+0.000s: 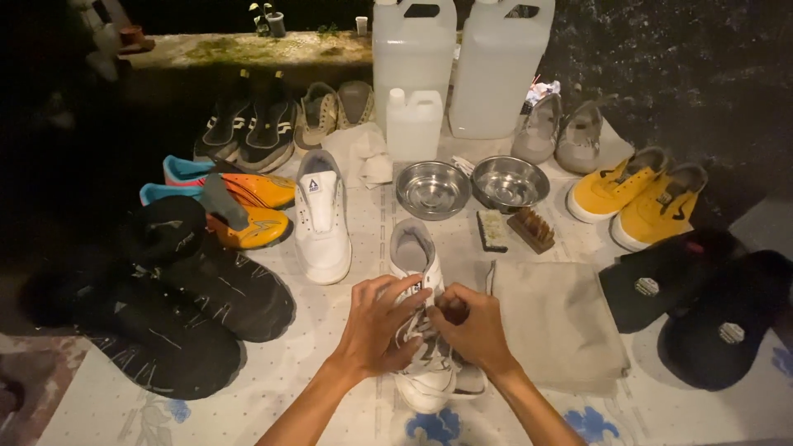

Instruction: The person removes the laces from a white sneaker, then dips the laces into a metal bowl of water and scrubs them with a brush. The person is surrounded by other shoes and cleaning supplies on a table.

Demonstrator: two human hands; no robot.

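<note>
Both hands are curled over a white shoe (421,330) near the front edge of the mat (273,388). The left hand (376,326) grips its side; the right hand (471,330) pinches the laces (415,329). A hard tug could knot them. The hands hide the shoe's middle, and the dark left side is hard to see.

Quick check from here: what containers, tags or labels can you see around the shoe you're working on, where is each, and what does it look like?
Two large jugs: back of the table, translucent white, squarish, with handles.
Small jug: in front of them, white, capped.
Tongue label: on the white shoe left of the hands, small, blue.
Round badges: on the black shoes at right, pale.
No signs or screens.
</note>
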